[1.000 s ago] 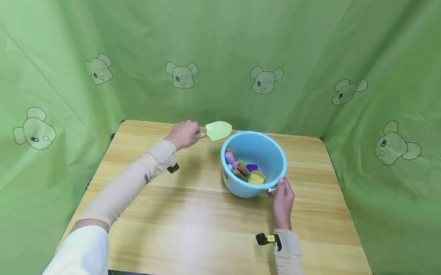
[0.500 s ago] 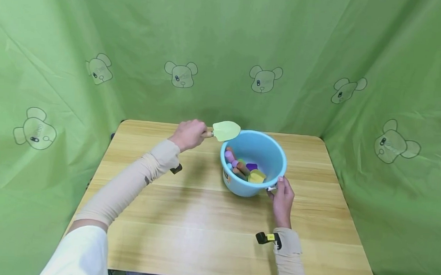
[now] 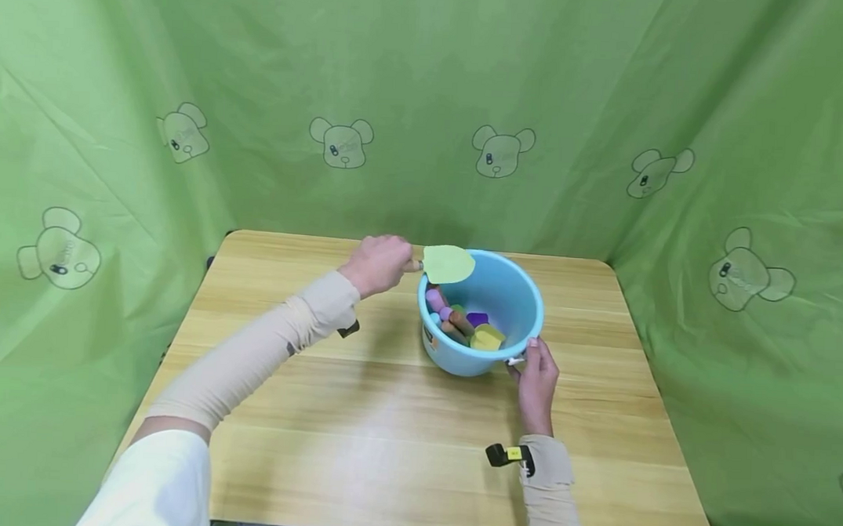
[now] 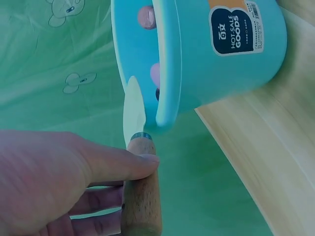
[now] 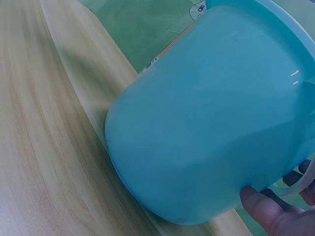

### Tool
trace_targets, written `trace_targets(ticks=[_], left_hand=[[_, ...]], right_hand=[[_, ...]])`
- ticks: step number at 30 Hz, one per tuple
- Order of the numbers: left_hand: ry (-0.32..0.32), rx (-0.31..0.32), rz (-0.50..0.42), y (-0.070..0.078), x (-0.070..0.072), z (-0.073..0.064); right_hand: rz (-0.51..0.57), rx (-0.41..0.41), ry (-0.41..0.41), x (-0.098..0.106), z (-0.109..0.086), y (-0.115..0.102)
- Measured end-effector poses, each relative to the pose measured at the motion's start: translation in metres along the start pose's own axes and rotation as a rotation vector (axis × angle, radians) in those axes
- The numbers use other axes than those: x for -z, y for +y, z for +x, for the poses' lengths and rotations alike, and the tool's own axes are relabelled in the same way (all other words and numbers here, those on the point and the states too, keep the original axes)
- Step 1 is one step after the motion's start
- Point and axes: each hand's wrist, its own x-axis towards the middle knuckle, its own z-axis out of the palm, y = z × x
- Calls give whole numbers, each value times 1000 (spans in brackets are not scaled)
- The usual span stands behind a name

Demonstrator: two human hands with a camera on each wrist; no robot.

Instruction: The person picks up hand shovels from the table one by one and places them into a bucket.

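Observation:
My left hand grips the wooden handle of a small trowel with a pale green blade. That blade overlaps the upper left rim of a light blue bucket in the head view. In the left wrist view, my thumb lies along the trowel handle. My right hand holds the bucket at its near right rim, beside the white end of its carry handle. Inside lie a yellow piece, a purple piece, a brown stick-like piece and lilac pieces.
The bucket stands on a wooden table, towards its far side. Green curtains with mouse-like drawings hang behind the table and on both sides. A label shows on the bucket's wall in the left wrist view.
My left hand has moved right with the trowel, carrying the blade from left of the bucket to over its rim. My right hand still holds the bucket in about the same place.

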Motion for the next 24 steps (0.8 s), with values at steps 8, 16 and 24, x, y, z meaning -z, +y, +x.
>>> trace_targets(ticks=[8,16,24], left_hand=[[1,-51,85,14,1,2],[-18,-130,180,30,-1,7],[-17,-181,279,48,-6,15]], right_hand=[[-36,16,16,0,1,3],[-45,25,17,-1,1,2],[-53,19,16,-2,-1,0]])
